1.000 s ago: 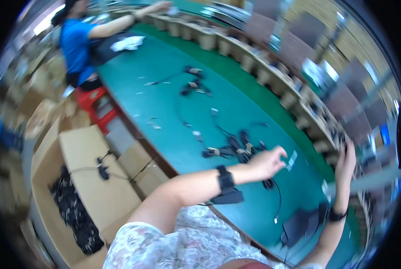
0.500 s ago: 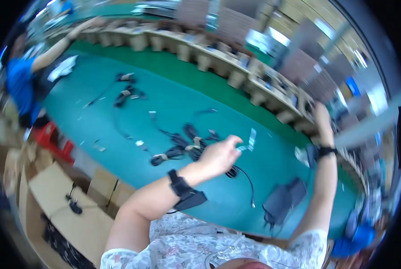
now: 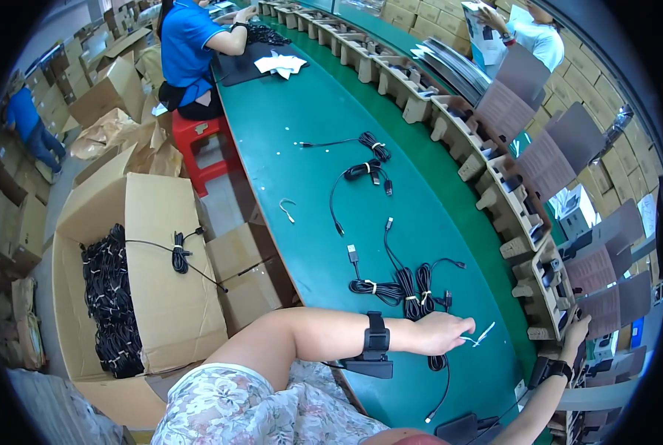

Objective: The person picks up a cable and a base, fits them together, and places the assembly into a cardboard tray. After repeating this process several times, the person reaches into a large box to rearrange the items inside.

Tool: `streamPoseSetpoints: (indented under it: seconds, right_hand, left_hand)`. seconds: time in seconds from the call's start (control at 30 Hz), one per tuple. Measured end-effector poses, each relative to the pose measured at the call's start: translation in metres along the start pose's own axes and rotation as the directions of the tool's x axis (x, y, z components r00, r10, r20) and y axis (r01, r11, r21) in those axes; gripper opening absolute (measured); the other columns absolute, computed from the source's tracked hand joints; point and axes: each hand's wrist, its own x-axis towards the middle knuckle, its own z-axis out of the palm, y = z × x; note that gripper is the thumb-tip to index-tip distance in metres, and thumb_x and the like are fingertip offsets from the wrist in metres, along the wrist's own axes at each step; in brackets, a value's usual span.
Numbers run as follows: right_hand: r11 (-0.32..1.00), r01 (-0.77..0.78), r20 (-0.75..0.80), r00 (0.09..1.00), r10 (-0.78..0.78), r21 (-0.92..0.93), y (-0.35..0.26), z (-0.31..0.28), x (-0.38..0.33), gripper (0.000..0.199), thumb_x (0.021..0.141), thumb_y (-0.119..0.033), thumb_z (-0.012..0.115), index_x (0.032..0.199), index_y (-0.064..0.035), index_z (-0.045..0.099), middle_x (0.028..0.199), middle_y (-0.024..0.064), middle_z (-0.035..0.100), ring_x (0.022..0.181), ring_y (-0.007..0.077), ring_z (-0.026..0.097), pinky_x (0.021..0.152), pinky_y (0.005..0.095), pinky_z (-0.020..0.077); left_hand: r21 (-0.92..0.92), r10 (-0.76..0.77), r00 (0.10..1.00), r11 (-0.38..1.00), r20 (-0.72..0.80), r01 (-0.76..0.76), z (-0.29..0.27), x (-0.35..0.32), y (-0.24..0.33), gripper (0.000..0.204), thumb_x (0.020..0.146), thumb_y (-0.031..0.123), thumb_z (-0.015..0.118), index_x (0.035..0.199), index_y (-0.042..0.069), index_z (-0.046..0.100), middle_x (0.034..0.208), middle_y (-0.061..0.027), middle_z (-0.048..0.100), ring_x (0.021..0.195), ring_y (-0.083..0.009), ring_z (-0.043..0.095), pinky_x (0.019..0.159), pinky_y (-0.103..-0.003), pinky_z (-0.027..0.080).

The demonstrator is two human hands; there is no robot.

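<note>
My left hand is over the near part of the green table, its fingers pinched on a thin, bent white strip. Beneath and beside that hand lie several bundled black cables, tied with pale bands. Another coiled black cable is partly covered by the hand, its lead trailing toward the table's near edge. Far to the right, my right hand reaches to the end of a cardboard tray in the row. Its fingers are too small and partly hidden to show a grip.
Farther up the table lie more tied black cables and a small white cord. A large carton full of black cables stands at left. A co-worker in blue sits on a red stool. Brown flaps rise behind the trays.
My view has swung round, bringing the carton and stool fully into sight. My left hand keeps the white strip at its fingertips. My right hand is still at the tray row.
</note>
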Motion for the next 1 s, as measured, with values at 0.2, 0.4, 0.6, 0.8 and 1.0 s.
streamPoseSetpoints:
  seconds: [0.2,0.4,0.6,0.8,1.0]
  right_hand:
    - [0.991,0.131,0.369,0.922,-0.115,-0.018,0.030,-0.006,0.022,0.027,0.085,-0.019,0.051,0.100,0.0032,0.054,0.093,0.0274,0.060,0.090,0.0436,0.056,0.076,0.0451,0.0441]
    - [0.967,0.156,0.340,0.937,-0.081,-0.200,0.050,-0.006,0.009,0.030,0.086,-0.018,0.048,0.108,0.0014,0.053,0.093,0.0257,0.061,0.089,0.0427,0.057,0.076,0.0454,0.0436]
    - [0.855,-0.100,0.353,0.930,-0.101,0.508,-0.061,-0.087,-0.052,0.035,0.091,-0.017,0.036,0.114,0.0007,0.057,0.101,0.0172,0.063,0.090,0.0298,0.060,0.079,0.0359,0.0464]
    - [0.932,0.351,0.221,0.920,-0.324,-0.094,0.007,-0.064,-0.012,0.036,0.090,-0.025,0.038,0.110,-0.0042,0.058,0.109,0.0244,0.056,0.105,0.0381,0.051,0.087,0.0448,0.0412]
    - [0.853,0.299,0.073,0.952,-0.297,-0.428,-0.024,-0.101,-0.072,0.030,0.085,-0.024,0.053,0.110,-0.0076,0.057,0.105,0.0177,0.055,0.099,0.0349,0.054,0.078,0.0416,0.0474]
  left_hand:
    - [-0.006,0.025,0.999,1.000,-0.020,-0.025,0.001,-0.001,-0.003,0.021,0.084,0.014,0.057,0.101,0.006,0.046,0.078,-0.0118,0.058,0.074,-0.0314,0.058,0.062,-0.043,0.044]
    - [0.017,0.084,0.996,0.996,-0.007,-0.084,0.001,-0.004,-0.005,0.021,0.084,0.013,0.056,0.102,0.006,0.046,0.082,-0.0114,0.058,0.073,-0.0299,0.059,0.059,-0.042,0.045]
    - [0.020,-0.004,1.000,1.000,-0.004,0.004,-0.001,0.000,-0.003,0.019,0.082,0.014,0.055,0.101,0.011,0.053,0.084,-0.0121,0.059,0.074,-0.0318,0.059,0.061,-0.041,0.046]
    - [0.021,0.095,0.995,0.995,-0.010,-0.095,-0.002,0.008,-0.001,0.016,0.083,0.012,0.056,0.098,0.009,0.058,0.082,-0.0112,0.059,0.070,-0.0258,0.059,0.060,-0.036,0.047]
    - [-0.063,0.043,0.992,0.997,0.116,-0.036,-0.011,0.007,0.004,0.013,0.083,0.008,0.055,0.097,0.007,0.056,0.088,-0.0088,0.059,0.074,-0.0253,0.058,0.064,-0.034,0.047]
